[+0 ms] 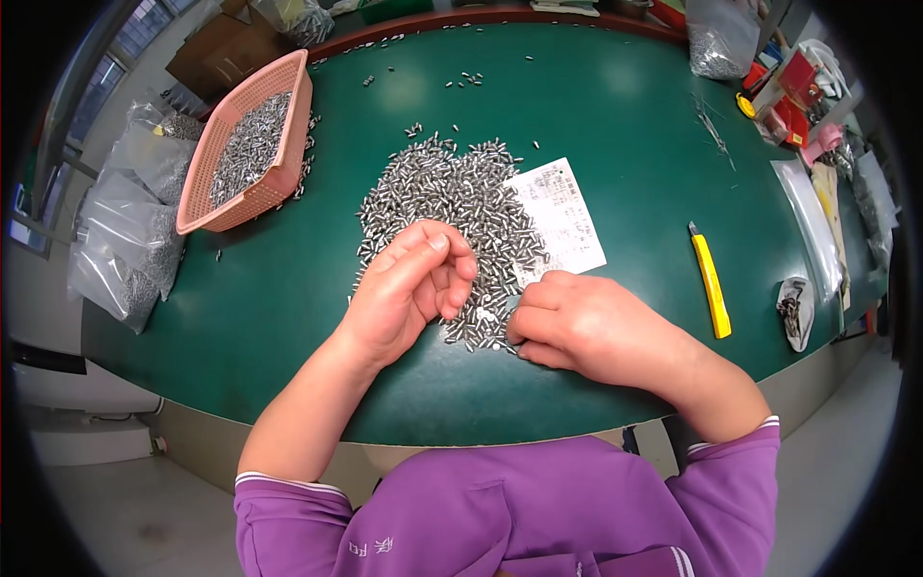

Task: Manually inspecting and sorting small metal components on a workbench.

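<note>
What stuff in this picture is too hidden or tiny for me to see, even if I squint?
All in the head view:
Whatever the right hand may hold: its own curled fingers hide it.
The bottom of the metal pile: upper pieces cover it.
The pink basket's floor: metal pieces cover it.
The upper-right clear bag's top: cut off by the picture's edge.

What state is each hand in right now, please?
Left hand: loosely curled over the metal pieces; whether it holds one cannot be told.
Right hand: curled, palm down, at their near edge; whether it holds anything is hidden.
</note>
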{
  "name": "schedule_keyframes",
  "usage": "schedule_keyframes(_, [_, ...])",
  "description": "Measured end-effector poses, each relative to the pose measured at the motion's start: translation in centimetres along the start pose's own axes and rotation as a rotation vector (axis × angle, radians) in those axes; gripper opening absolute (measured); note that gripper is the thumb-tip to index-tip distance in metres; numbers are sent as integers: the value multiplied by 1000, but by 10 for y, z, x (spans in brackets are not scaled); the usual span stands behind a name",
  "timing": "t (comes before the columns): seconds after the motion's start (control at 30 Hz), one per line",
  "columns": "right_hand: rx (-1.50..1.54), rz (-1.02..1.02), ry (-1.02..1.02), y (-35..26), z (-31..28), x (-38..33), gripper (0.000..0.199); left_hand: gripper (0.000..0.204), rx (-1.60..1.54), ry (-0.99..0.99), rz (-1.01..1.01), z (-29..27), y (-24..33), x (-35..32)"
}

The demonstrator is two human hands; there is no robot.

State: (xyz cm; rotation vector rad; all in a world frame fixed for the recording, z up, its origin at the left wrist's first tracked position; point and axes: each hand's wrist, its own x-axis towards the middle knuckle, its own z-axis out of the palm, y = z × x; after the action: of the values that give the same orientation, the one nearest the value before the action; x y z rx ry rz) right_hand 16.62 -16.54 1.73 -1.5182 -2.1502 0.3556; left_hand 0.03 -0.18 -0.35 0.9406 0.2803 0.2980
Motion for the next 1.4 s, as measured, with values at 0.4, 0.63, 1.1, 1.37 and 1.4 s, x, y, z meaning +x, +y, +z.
schedule_keyframes(0.4, [47, -58, 95, -3, 14, 1, 9, 18, 4, -16, -8, 1, 0, -1])
schedule_keyframes(0.63, [-21, -71, 68, -2, 12, 3, 8, 19, 15, -21, -5, 1, -1, 0])
schedule_keyframes(1.1, [-119, -166, 25, -1, 12, 3, 10, 18, 25, -9, -22, 4, 1, -2])
schedule_keyframes(1.37, [194, 73, 342, 0, 3, 8, 10, 9, 88, -31, -40, 5, -4, -3])
schedule_keyframes(1.4, [278, 151, 350, 0, 1, 5, 16, 10, 93, -36, -41, 8, -5, -4])
